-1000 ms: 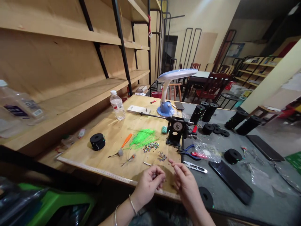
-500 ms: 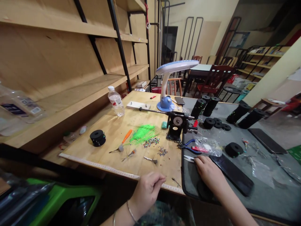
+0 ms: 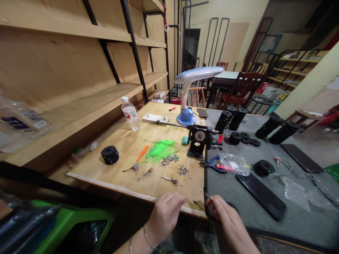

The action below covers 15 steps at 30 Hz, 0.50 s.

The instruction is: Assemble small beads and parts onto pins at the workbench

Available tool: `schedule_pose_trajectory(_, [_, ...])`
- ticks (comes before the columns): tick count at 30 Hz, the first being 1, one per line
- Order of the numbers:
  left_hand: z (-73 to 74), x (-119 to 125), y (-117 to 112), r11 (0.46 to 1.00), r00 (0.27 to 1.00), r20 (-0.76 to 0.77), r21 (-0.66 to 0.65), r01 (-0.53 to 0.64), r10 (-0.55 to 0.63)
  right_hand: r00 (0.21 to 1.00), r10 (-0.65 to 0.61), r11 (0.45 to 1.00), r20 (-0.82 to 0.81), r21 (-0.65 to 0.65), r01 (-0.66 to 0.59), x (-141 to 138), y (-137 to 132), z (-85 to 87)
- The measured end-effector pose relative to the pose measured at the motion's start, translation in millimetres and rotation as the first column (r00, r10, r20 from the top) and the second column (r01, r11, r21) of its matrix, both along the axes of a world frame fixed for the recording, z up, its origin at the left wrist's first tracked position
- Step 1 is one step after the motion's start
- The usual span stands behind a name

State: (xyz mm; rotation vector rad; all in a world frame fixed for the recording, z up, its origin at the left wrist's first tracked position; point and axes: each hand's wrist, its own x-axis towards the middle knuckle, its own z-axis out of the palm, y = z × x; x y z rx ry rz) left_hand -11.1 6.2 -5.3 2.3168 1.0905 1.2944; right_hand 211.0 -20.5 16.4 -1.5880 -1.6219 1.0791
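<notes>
My left hand (image 3: 165, 213) is at the near edge of the wooden table (image 3: 127, 165), thumb and fingers pinched on something too small to name. My right hand (image 3: 227, 218) is beside it over the corner of the grey mat (image 3: 265, 225), closed on small metal snips (image 3: 207, 195) whose tip pokes out towards the left hand. A tiny wire piece (image 3: 197, 203) lies on the table edge between the hands. Further back lie small metal bits (image 3: 182, 170), a pile of coloured beads (image 3: 169, 160) and green strands (image 3: 160, 148).
A black hand-crank winder (image 3: 198, 143) stands mid-table, with a blue desk lamp (image 3: 189, 91) and a water bottle (image 3: 130, 114) behind it. Blue pliers (image 3: 212, 164), a plastic bag (image 3: 234, 165), a black slab (image 3: 261, 194) and black spools (image 3: 263, 167) lie on the mat. Wooden shelves (image 3: 79, 106) run along the left.
My right hand reached out to the snips on the mat, took them, and came back next to the left hand. The left hand stayed pinched at the table edge.
</notes>
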Motion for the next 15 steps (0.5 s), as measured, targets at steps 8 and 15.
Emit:
schedule_pose_trajectory(8, [-3.3,3.1,-1.9,1.0,1.0,-0.03,-0.002,0.006,-0.006,0.911,-0.077,0.96,-0.405,-0.278,-0.042,-20.0,-7.0,-19.4])
schedule_pose_trajectory(15, [-0.5,6.9,-4.7,0.998,0.993,-0.1,-0.038,0.053,-0.057,0.903,-0.074,0.962,-0.423,-0.27,-0.048,-28.4,-3.3,-18.8])
